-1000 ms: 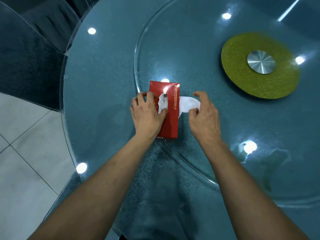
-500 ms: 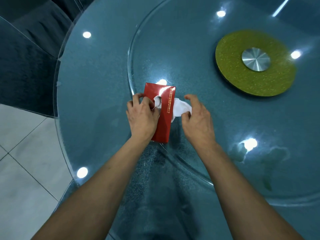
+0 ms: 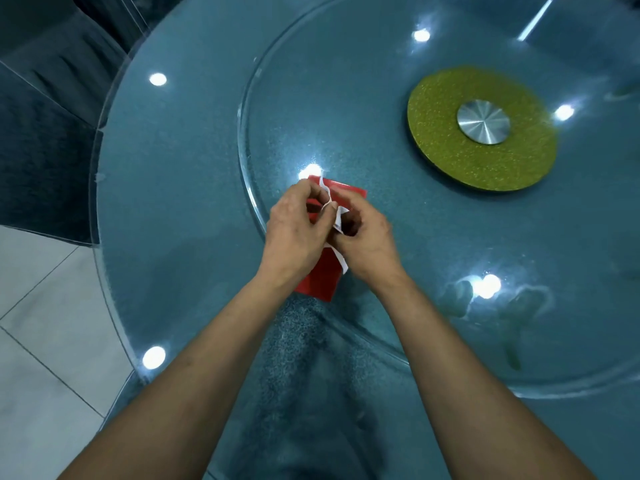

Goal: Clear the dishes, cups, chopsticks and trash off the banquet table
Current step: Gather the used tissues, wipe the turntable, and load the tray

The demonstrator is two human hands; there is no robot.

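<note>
A red tissue box (image 3: pixel 322 277) lies on the blue glass banquet table (image 3: pixel 180 188), at the rim of the glass turntable (image 3: pixel 346 98). Both hands are over the box's top. My left hand (image 3: pixel 294 233) and my right hand (image 3: pixel 367 240) meet above the slot, and their fingers pinch the white tissue (image 3: pixel 334 209). Crumpled strips of the tissue stick up between the fingers, and one strip hangs down by my right wrist. Most of the box is hidden under the hands.
A green disc with a metal hub (image 3: pixel 483 128) sits at the turntable's centre. Wet smears (image 3: pixel 485 299) show on the glass to the right. A dark covered chair (image 3: pixel 45 140) stands at the table's far left, above white floor tiles (image 3: pixel 38 323).
My right hand has moved left onto the box with the tissue it was pulling sideways. Both hands now bunch the tissue over the slot. The left hand has shifted from the box's side to its top.
</note>
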